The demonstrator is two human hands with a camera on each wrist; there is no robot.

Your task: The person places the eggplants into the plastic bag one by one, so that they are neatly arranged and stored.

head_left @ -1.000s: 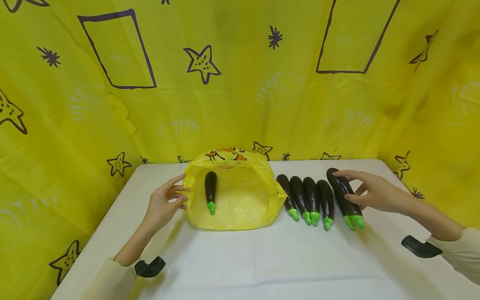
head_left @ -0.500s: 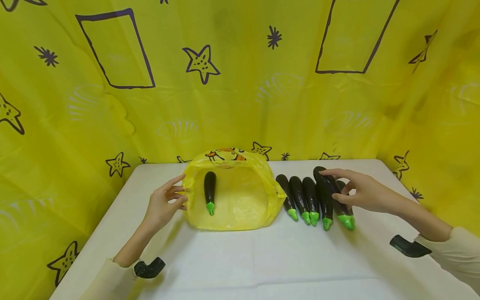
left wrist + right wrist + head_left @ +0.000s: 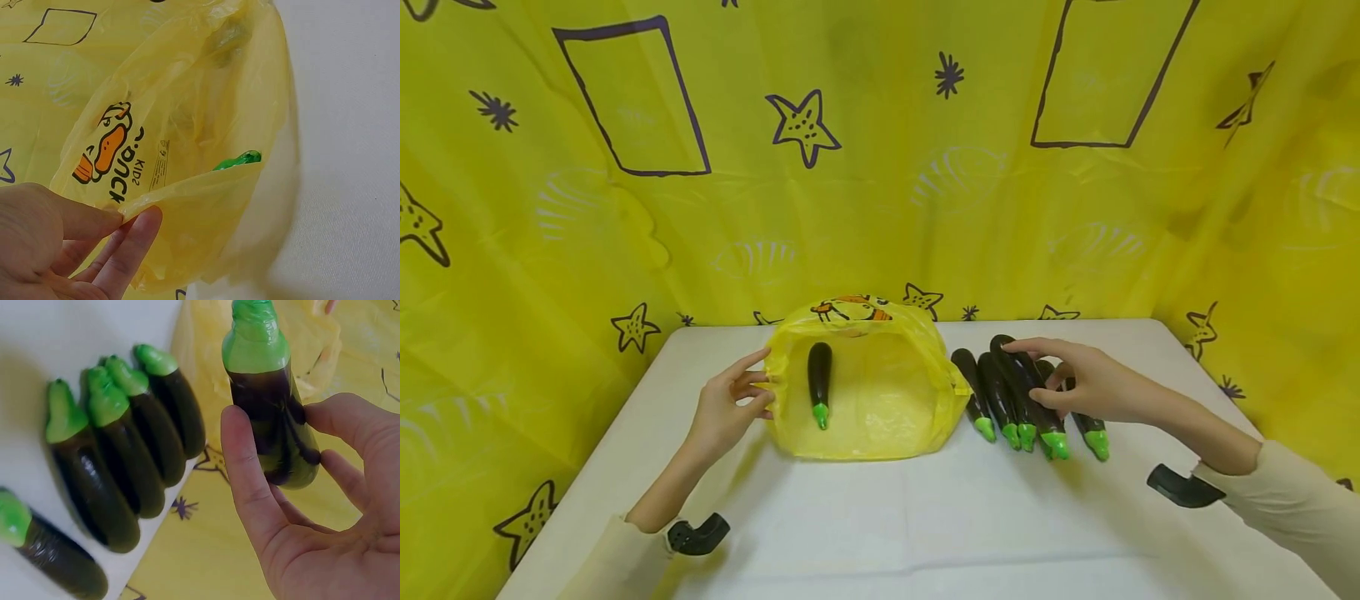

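Note:
On the left of the head view, my left hand [image 3: 722,408] pinches the side rim of a yellow plastic bag [image 3: 895,408], which stands with its mouth open toward me. Inside lies one dark eggplant [image 3: 821,375] with a green stem; only its green end [image 3: 240,160] shows in the left wrist view. My right hand [image 3: 1101,383] holds another eggplant [image 3: 269,406] between thumb and fingers, raised above the row on the table. Several eggplants [image 3: 94,487] lie side by side under it, partly hidden in the head view. One more eggplant [image 3: 1093,435] rests right of them.
A white-covered table [image 3: 850,525] carries everything. Behind it hangs a yellow curtain [image 3: 865,225] with drawn stars and shapes. Dark camera mounts sit at both wrists, the left mount [image 3: 698,534] and the right mount [image 3: 1183,486].
My right hand has lifted an eggplant from the right end of the row and carried it left over the others. The left hand and bag stay in place.

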